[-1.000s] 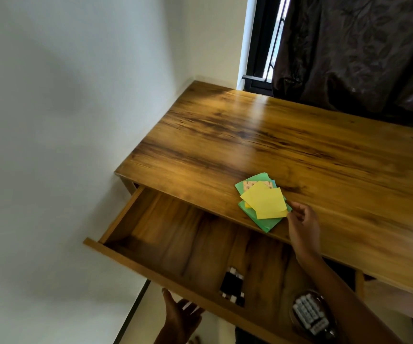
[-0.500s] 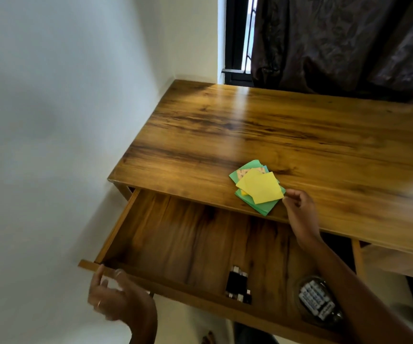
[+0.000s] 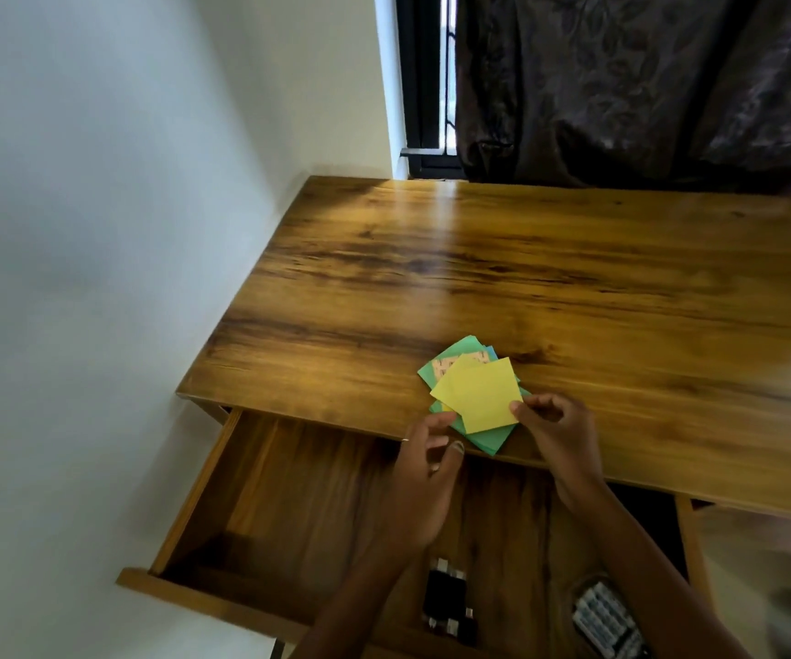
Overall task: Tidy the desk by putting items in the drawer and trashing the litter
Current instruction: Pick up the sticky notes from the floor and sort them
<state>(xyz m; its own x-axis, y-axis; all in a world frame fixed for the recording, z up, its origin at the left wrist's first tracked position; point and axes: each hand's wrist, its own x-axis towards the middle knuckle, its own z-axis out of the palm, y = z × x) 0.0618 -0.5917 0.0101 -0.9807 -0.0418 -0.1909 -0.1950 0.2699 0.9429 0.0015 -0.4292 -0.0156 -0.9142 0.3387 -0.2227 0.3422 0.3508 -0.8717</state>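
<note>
Head view shows a loose stack of paper squares (image 3: 472,394) at the table's (image 3: 574,287) near edge, just above the open drawer (image 3: 298,497). Thin, light and floppy, they likely slide apart, so pinching opposite edges should keep them together. Right hand (image 3: 557,432): its grip pinches the top yellow sheet at 4 o'clock. Left hand (image 3: 424,461), fingers curled, touches the 7 o'clock corner; whether it holds anything, I cannot tell. I count two yellow sheets, several green, one patterned; the drawer holds one black object (image 3: 446,594) and one case of white pieces (image 3: 607,620).
</note>
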